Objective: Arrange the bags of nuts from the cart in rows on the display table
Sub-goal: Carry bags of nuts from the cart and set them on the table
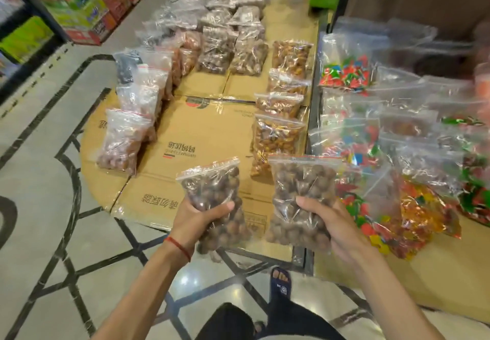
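Hands first, what's each one got?

>> the left hand (201,220) has thumb and fingers curled round a clear zip-top plastic bag of round dark-brown nuts (212,186), lumpy and crinkly. The right hand (331,223) grips a second clear bag of the same brown nuts (299,194), thumb pressed on its front.

And where?

>> both held above the near end of the flat tan cardboard-covered display table (201,133). Slumped bags of pale pinkish nuts (119,141) line its left edge, glossy golden nut bags (275,141) its right.
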The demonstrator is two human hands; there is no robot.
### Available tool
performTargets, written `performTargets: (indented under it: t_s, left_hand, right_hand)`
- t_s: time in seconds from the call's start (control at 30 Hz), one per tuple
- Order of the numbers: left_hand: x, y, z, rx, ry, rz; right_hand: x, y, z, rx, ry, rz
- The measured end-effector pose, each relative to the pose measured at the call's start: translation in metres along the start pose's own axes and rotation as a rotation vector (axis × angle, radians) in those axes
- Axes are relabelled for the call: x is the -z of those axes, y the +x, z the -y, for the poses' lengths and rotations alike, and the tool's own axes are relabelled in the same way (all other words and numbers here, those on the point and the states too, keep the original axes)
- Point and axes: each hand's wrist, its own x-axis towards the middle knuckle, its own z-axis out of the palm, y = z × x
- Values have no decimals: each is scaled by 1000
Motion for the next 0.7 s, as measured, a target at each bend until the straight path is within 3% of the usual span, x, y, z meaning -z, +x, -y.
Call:
performTargets:
  t_s: [0.3,0.7]
  left_hand:
    - [52,92,-28,14,-25,74]
    - [151,214,-81,6,49,419]
  right_hand:
    - [-61,68,27,0,-5,-58]
    - [-199,106,2,85,74,-287]
